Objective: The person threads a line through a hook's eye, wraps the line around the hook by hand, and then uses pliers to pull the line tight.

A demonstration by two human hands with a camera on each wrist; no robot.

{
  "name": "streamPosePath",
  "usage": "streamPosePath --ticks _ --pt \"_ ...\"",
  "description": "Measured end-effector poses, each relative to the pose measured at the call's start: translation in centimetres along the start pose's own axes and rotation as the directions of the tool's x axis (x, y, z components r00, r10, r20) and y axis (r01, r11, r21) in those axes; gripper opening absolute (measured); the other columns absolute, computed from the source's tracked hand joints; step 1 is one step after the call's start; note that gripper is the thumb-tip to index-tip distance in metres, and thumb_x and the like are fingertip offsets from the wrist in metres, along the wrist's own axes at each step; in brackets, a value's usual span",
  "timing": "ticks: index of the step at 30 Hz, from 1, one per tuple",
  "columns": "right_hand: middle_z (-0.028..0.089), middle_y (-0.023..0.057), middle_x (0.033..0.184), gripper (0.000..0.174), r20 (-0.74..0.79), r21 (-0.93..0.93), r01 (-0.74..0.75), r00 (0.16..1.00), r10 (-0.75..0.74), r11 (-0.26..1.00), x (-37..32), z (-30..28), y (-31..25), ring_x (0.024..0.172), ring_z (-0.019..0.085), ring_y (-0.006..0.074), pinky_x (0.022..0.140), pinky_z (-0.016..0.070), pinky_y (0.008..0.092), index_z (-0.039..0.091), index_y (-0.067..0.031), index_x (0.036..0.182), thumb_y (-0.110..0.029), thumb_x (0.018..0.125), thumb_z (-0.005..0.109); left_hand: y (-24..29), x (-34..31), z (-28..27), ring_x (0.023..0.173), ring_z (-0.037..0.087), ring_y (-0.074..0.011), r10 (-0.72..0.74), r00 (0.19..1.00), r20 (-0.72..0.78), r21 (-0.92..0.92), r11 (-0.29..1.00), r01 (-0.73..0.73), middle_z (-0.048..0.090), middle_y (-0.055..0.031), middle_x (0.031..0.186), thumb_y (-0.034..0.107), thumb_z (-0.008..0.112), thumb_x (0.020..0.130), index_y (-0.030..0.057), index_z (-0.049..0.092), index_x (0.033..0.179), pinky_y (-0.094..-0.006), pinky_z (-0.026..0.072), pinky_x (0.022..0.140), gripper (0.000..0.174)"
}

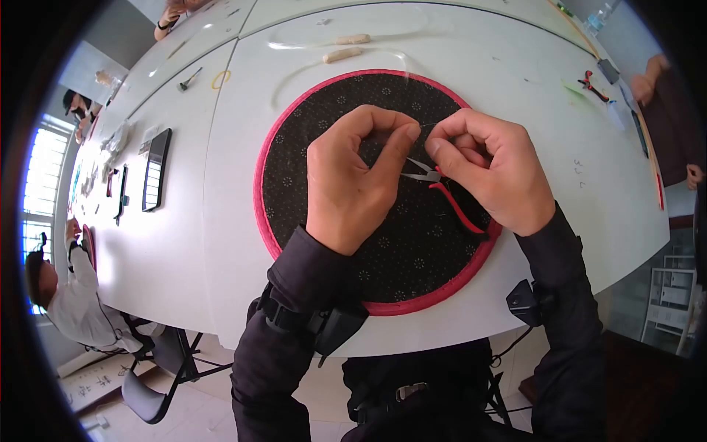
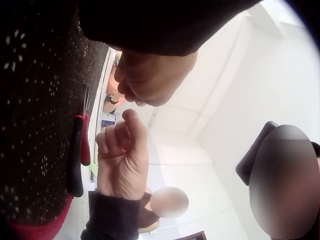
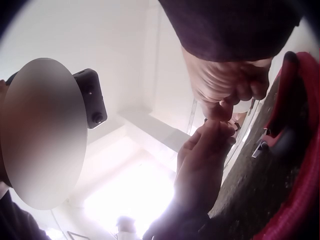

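Above a round dark mat (image 1: 324,272) with a red rim, both hands are raised close together. The left hand (image 1: 361,177) pinches thumb to index finger, and a thin, thread-like line runs from its fingertips toward the right hand (image 1: 497,166). That right hand has its thumb and index finger together and the other fingers curled. Pliers (image 1: 460,210) with red and black handles lie on the mat below the hands, jaws apart. In the left wrist view the pliers (image 2: 80,150) rest on the mat beside the hands; what the fingertips hold is too small to make out.
Beyond the mat on the white table (image 1: 250,147) lie two tan handles (image 1: 342,54) with clear line. A phone (image 1: 155,169) and a yellow ring (image 1: 221,79) are at left. More pliers (image 1: 593,86) lie at right. Other people sit around the table.
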State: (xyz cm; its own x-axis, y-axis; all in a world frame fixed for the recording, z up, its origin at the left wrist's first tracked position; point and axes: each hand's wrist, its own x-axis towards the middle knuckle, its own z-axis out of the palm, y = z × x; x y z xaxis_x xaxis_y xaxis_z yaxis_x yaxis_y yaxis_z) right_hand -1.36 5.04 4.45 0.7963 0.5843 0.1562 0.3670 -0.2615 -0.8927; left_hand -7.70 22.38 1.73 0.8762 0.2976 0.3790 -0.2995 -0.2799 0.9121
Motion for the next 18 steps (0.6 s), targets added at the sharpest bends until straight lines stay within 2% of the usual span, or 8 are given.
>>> streamPosePath --ticks 3,6,10,12,18 --pt "0.04 -0.0018 0.054 0.009 -0.004 -0.063 0.045 0.999 -0.045 0.997 -0.3 0.2 -0.4 0.05 0.038 0.0057 0.051 0.0358 0.0245 0.069 -0.0012 0.093 -0.01 0.092 0.068 -0.2 0.0 0.1 0.08 0.07 -0.0192 0.067 0.998 -0.005 0.061 0.996 -0.066 0.072 -0.0113 0.087 0.003 0.07 0.088 -0.0024 0.07 0.094 -0.0299 0.0546 0.075 0.007" --pt "0.042 0.0001 0.054 0.009 -0.031 -0.084 0.101 0.994 -0.104 0.991 -0.3 0.3 -0.6 0.049 0.038 0.0071 0.051 0.0375 0.0247 0.068 -0.0011 0.094 -0.01 0.093 0.067 -0.8 0.2 0.0 0.074 0.068 -0.023 0.208 0.977 0.04 0.195 0.958 -0.212 0.07 -0.0117 0.086 0.001 0.071 0.086 -0.0004 0.07 0.092 -0.0312 0.0532 0.066 0.006" --pt "0.045 0.0004 0.055 0.01 -0.068 -0.146 0.148 0.985 -0.159 0.978 0.0 -0.2 -0.1 0.051 0.04 0.0074 0.052 0.0381 0.0246 0.067 -0.0006 0.094 -0.011 0.094 0.067 -0.3 0.1 0.0 0.066 0.063 -0.0239 0.191 0.973 0.127 0.234 0.948 -0.217 0.066 -0.0115 0.083 0.001 0.072 0.085 0.0015 0.069 0.09 -0.0327 0.0471 0.056 0.006" --pt "0.045 -0.0006 0.057 0.012 -0.088 -0.077 0.131 0.987 -0.137 0.988 0.2 -0.3 0.1 0.053 0.04 0.0069 0.053 0.0372 0.0246 0.068 -0.0001 0.094 -0.012 0.094 0.067 -0.2 0.0 0.2 0.064 0.062 -0.0229 0.185 0.971 0.15 0.235 0.948 -0.216 0.066 -0.0111 0.082 0.001 0.072 0.085 0.0018 0.069 0.09 -0.0327 0.0443 0.052 0.006" --pt "0.044 -0.0047 0.06 0.017 -0.068 0.016 0.1 0.993 -0.099 0.995 0.9 -0.9 2.2 0.057 0.039 0.0036 0.055 0.0368 0.023 0.07 0.0013 0.093 -0.016 0.094 0.068 0.0 -0.1 0.1 0.065 0.062 -0.0197 0.136 0.97 0.201 0.178 0.969 -0.173 0.066 -0.0099 0.082 0.003 0.072 0.086 0.0019 0.069 0.092 -0.0316 0.0439 0.051 0.007"
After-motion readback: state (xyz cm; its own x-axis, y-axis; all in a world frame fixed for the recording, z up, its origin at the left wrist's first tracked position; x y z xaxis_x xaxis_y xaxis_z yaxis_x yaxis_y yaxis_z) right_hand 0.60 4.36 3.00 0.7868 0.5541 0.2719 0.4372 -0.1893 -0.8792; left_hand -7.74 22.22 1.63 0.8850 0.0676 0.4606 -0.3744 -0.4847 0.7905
